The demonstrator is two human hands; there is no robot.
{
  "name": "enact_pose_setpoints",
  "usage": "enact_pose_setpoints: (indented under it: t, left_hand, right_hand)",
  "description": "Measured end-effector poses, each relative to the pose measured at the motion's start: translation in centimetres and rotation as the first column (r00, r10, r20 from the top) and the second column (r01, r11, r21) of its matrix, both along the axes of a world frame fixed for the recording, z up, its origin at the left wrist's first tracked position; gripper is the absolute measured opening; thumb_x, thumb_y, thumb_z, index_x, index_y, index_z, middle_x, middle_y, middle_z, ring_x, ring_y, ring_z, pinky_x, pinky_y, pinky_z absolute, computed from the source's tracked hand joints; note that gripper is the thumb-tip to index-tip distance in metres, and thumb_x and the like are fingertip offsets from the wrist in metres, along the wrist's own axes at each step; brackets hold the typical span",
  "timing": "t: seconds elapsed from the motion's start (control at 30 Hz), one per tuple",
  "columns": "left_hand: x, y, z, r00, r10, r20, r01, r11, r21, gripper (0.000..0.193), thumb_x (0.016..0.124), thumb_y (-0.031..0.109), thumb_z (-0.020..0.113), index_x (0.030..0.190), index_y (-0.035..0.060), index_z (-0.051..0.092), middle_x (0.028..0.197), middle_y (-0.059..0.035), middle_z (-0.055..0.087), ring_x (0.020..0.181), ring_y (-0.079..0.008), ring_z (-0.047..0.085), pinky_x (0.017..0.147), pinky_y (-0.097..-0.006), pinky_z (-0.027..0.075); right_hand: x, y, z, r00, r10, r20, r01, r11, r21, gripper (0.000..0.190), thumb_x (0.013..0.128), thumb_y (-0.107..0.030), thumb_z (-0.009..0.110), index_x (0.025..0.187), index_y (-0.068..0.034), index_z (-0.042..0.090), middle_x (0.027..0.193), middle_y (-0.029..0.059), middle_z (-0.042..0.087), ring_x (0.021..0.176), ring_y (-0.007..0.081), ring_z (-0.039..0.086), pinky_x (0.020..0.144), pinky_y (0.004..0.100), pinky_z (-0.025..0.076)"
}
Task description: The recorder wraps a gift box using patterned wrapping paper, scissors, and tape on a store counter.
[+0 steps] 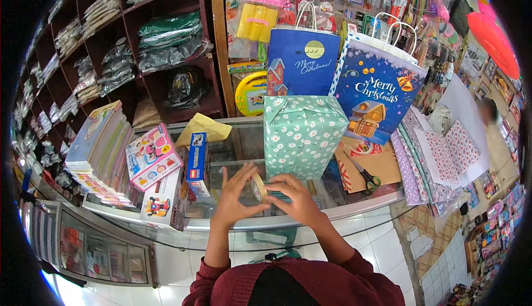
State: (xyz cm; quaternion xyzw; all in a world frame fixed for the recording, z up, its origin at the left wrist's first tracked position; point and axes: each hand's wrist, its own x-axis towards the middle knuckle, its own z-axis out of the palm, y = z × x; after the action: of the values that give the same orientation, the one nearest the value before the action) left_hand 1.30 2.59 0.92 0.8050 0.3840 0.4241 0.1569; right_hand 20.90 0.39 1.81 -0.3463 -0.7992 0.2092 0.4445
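Note:
A narrow roll of tape point(259, 188) stands on edge between my hands above the glass display counter point(245, 148). The fingers of my left hand point(235, 196) reach along its far side and top, with the thumb by its lower edge. From the other side, the thumb and fingertips of my right hand point(294, 198) pinch its rim. Just beyond the hands is a box wrapped in green daisy-print paper point(305, 139), upright on the counter. The tape's loose end cannot be made out.
Left on the counter are stacked books point(99, 152), toy boxes point(153, 156), a narrow blue box point(197, 160) and a yellow envelope point(208, 129). Two Christmas gift bags point(305, 69) stand behind. Scissors point(368, 177) lie on brown envelopes point(349, 164), near wrapping paper point(415, 164). A person point(501, 144) is far right.

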Motion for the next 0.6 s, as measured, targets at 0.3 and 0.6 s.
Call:
enact_pose_setpoints:
  t: [0.3,0.6]
  left_hand:
    - [-0.9,0.3,-0.1,0.999,-0.040,-0.033,0.037,0.996,-0.080,0.085,0.057,0.032,0.076,0.132,0.0119,0.041,0.135,-0.0099,0.043,0.129,-0.0275,0.035,0.106,-0.0585,0.004]
    - [-1.1,0.0,0.1,0.993,-0.114,-0.042,0.112,0.993,-0.048,0.086,0.055,0.030,0.079,0.131,0.0129,0.043,0.134,-0.0075,0.044,0.130,-0.0286,0.033,0.107,-0.0571,0.003]
  right_hand:
    - [-1.5,1.6,1.4,0.996,0.087,0.027,-0.088,0.996,0.026,0.039,0.074,-0.010,0.069,0.113,-0.010,0.060,0.117,0.0117,0.048,0.109,0.0258,0.049,0.089,0.0350,0.042]
    - [-1.1,0.4,1.3,0.993,0.119,0.007,-0.119,0.990,0.078,0.033,0.075,-0.009,0.069,0.106,-0.007,0.059,0.112,0.0118,0.051,0.105,0.0262,0.051,0.084,0.0343,0.044]
